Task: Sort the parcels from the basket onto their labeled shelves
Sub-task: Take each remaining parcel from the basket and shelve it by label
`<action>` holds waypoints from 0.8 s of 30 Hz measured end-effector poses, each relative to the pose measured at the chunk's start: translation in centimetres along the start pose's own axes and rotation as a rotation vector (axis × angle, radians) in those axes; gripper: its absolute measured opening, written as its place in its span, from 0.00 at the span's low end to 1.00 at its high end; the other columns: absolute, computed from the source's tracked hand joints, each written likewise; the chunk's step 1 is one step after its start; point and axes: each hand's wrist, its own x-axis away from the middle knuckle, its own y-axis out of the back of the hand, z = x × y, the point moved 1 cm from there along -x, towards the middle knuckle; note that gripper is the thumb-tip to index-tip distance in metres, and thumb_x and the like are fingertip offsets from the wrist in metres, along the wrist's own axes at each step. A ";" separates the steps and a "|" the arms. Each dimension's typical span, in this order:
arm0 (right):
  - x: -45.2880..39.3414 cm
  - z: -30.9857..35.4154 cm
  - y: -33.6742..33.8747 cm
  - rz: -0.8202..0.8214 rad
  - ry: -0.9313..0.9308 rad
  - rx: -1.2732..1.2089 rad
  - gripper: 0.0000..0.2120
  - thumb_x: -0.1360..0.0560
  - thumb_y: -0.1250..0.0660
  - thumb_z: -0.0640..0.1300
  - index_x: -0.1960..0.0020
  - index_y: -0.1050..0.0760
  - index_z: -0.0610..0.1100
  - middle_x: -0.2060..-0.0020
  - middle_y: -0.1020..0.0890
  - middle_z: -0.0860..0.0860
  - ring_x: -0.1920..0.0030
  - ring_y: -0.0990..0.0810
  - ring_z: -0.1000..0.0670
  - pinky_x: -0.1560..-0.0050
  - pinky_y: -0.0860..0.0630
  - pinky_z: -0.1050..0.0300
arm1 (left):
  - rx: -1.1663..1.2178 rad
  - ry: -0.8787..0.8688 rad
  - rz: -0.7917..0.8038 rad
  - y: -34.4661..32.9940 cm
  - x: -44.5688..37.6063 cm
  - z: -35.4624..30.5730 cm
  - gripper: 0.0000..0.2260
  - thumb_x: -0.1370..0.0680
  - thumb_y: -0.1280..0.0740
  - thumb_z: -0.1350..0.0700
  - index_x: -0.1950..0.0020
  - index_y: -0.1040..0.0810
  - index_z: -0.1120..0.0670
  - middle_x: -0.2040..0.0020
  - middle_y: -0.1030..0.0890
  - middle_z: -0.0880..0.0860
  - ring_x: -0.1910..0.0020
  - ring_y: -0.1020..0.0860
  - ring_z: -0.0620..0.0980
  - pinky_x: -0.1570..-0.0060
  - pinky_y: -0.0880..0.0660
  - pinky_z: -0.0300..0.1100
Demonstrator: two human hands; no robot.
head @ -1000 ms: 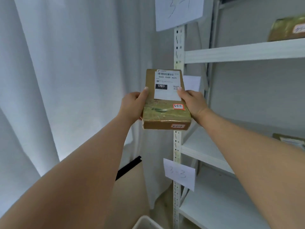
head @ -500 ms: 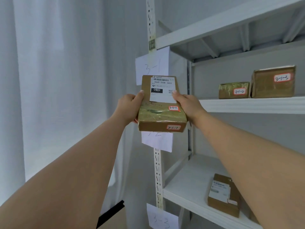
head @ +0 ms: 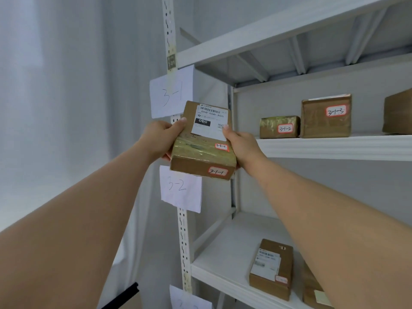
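Observation:
I hold a brown cardboard parcel (head: 204, 150) with both hands in front of the shelf upright. It carries a white shipping label and two small red-edged stickers reading 3-1-1. My left hand (head: 161, 137) grips its left side and my right hand (head: 242, 146) grips its right side. A paper sign reading 3-1 (head: 170, 92) hangs just above the parcel, level with the upper shelf (head: 334, 146). A sign reading 3-2 (head: 180, 189) hangs just below the parcel.
On the upper shelf stand a parcel marked 3-1-2 (head: 279, 127), a taller one marked 3-1-3 (head: 325, 115) and another box (head: 398, 114) at the right edge. The lower shelf (head: 225, 255) holds a flat labelled parcel (head: 272, 268). A white curtain (head: 66, 108) hangs to the left.
My view has swung up and right, bringing the 3-1 shelf and its parcels into sight. The parcel stays in both hands and has moved closer to the shelf upright.

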 end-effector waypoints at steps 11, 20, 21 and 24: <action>-3.4 1.4 3.5 -0.134 0.039 0.121 0.19 0.22 0.40 0.57 0.46 0.22 0.43 0.56 0.18 0.48 0.58 0.18 0.46 0.64 0.23 0.55 | 0.110 -0.005 -0.014 -3.9 -4.1 -0.2 0.17 0.19 0.40 0.46 0.61 0.21 0.55 0.69 0.24 0.52 0.81 0.26 0.41 0.81 0.30 0.34; -7.1 3.0 2.6 -0.211 0.056 0.458 0.17 0.22 0.41 0.54 0.50 0.24 0.41 0.54 0.17 0.43 0.57 0.17 0.41 0.56 0.18 0.45 | 0.178 0.087 0.100 -5.1 -8.6 1.5 0.12 0.17 0.44 0.56 0.50 0.25 0.60 0.66 0.25 0.56 0.71 0.24 0.52 0.79 0.25 0.39; -7.8 3.2 2.4 -0.217 0.076 0.541 0.15 0.22 0.41 0.53 0.52 0.24 0.42 0.53 0.17 0.43 0.57 0.17 0.40 0.54 0.18 0.44 | 0.178 0.080 0.119 -5.1 -9.2 1.9 0.11 0.17 0.44 0.57 0.49 0.25 0.61 0.66 0.24 0.56 0.72 0.24 0.53 0.78 0.24 0.39; -9.6 4.1 1.6 -0.232 0.133 0.818 0.14 0.21 0.42 0.51 0.61 0.28 0.44 0.58 0.18 0.45 0.64 0.17 0.43 0.58 0.20 0.50 | 0.204 0.076 0.145 -5.2 -10.9 3.2 0.10 0.17 0.43 0.59 0.48 0.24 0.61 0.64 0.23 0.56 0.71 0.23 0.52 0.77 0.22 0.40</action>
